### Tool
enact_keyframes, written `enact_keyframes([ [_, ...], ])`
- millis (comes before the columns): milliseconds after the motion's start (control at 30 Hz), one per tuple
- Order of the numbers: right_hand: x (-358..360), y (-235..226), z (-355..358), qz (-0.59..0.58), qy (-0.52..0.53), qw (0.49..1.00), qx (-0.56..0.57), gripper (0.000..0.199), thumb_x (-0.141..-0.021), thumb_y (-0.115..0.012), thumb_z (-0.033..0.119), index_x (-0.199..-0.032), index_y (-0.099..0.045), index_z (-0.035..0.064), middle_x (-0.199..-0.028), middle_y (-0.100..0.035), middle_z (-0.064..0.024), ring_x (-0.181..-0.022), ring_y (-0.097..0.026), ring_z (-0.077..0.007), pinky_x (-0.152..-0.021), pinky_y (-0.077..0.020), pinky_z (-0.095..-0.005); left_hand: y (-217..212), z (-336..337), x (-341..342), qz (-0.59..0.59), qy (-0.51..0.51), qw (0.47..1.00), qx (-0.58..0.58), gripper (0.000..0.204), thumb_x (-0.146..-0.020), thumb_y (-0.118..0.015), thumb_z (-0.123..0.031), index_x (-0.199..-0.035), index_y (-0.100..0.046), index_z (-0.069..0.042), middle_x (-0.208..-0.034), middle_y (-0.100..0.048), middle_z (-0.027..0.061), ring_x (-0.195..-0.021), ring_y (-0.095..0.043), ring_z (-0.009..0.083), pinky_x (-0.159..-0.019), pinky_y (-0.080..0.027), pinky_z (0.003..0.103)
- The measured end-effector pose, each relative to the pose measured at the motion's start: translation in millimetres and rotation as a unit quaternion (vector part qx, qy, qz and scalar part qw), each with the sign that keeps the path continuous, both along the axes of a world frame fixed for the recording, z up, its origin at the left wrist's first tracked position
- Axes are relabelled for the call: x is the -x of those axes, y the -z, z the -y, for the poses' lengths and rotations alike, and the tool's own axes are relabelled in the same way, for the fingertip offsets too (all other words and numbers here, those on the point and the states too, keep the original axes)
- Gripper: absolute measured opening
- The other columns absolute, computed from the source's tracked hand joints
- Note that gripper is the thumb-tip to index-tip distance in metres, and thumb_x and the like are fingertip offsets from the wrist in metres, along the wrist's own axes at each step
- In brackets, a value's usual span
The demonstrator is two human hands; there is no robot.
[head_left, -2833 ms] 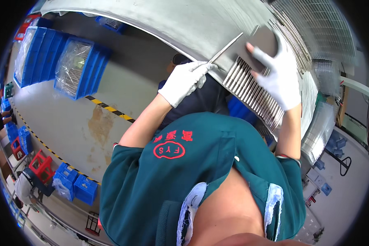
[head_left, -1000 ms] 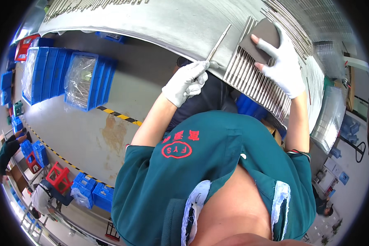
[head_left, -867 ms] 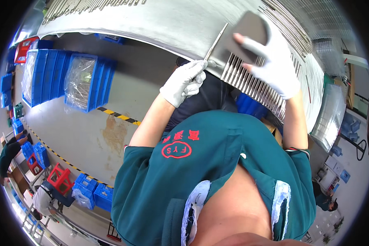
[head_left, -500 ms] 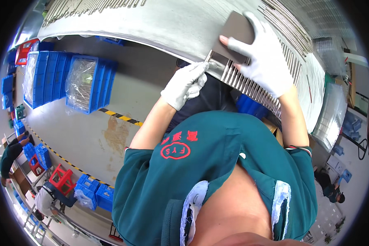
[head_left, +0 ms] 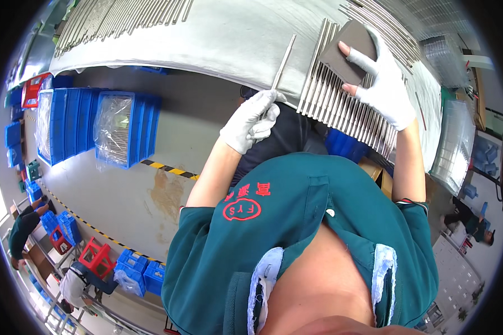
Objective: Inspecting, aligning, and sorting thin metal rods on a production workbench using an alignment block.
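My left hand [head_left: 250,121], in a white glove, pinches the near end of a slim metal rod [head_left: 285,60] that points up and away over the table's front edge. In my right hand [head_left: 387,84], gloved with bare thumb and fingertip showing, is a dark grey-brown rectangular block [head_left: 346,53]. It is held just over a row of parallel metal rods [head_left: 341,109] on the white-covered table; whether it touches them I cannot tell. The rod in my left hand stands apart from both block and row.
More rods [head_left: 123,19] lie at the table's far left, others [head_left: 383,25] behind my right hand. Clear plastic trays [head_left: 452,145] stand at the right. Blue crates [head_left: 117,128] are stacked on the floor at left, near striped tape [head_left: 170,168]. Other people [head_left: 25,229] are farther off.
The block has moved right, off the rod in my left hand and over the row. That rod's length now shows uncovered. My left hand has hardly moved.
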State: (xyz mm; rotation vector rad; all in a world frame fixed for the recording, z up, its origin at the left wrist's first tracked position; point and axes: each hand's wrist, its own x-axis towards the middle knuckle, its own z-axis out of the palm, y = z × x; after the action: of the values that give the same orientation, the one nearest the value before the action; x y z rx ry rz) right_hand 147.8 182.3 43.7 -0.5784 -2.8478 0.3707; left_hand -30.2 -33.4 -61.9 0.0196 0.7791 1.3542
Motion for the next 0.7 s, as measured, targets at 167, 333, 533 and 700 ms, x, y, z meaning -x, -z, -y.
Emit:
enact_keyframes([
  [167, 5.8, 8.4, 3.7, 0.011, -0.011, 0.999, -0.043, 0.069, -0.065, -0.080, 0.032, -0.132, -0.061, 0.0323, -0.152, -0.031, -0.0224, -0.137, -0.036, -0.0406, -0.114, -0.0304, -0.0439, 12.5, 1.1, 5.3, 0.050, 0.002, 0.997, -0.055, 0.036, -0.102, -0.050, -0.033, -0.110, -0.061, 0.000, -0.063, -0.047, -0.0034, -0.039, -0.029, 0.0018, -0.032, -0.022, 0.017],
  [333, 27.5, 3.7, 18.5, -0.031, -0.082, 0.996, -0.019, 0.071, -0.063, -0.083, 0.025, -0.130, -0.062, 0.0338, -0.149, -0.034, -0.0224, -0.134, -0.040, -0.0404, -0.113, -0.0327, -0.0437, 3.8, 3.2, 5.4, 0.077, -0.009, 0.995, -0.059, 0.034, -0.100, -0.054, -0.032, -0.108, -0.061, 0.000, -0.064, -0.048, -0.0030, -0.039, -0.029, 0.0020, -0.033, -0.022, 0.018],
  [533, 89.2, -17.4, 37.4, -0.021, -0.147, 0.985, -0.085, 0.057, -0.069, -0.077, 0.025, -0.124, -0.064, 0.0256, -0.139, -0.042, -0.0274, -0.128, -0.042, -0.0438, -0.108, -0.0346, -0.0488, -18.7, -1.6, -1.7, -0.225, -0.025, 0.971, 0.079, 0.033, -0.100, -0.055, -0.031, -0.110, -0.064, 0.000, -0.059, -0.045, -0.0036, -0.039, -0.027, 0.0020, -0.036, -0.020, 0.019],
  [700, 36.9, -5.1, 6.2, 0.039, -0.066, 0.990, -0.121, 0.067, -0.068, -0.078, 0.023, -0.132, -0.061, 0.0339, -0.150, -0.035, -0.0202, -0.134, -0.040, -0.0393, -0.113, -0.0338, -0.0442, -5.0, 1.2, 8.3, -0.040, -0.010, 0.999, 0.019, 0.033, -0.100, -0.054, -0.032, -0.109, -0.063, -0.001, -0.060, -0.046, -0.0032, -0.038, -0.028, 0.0021, -0.034, -0.020, 0.018],
])
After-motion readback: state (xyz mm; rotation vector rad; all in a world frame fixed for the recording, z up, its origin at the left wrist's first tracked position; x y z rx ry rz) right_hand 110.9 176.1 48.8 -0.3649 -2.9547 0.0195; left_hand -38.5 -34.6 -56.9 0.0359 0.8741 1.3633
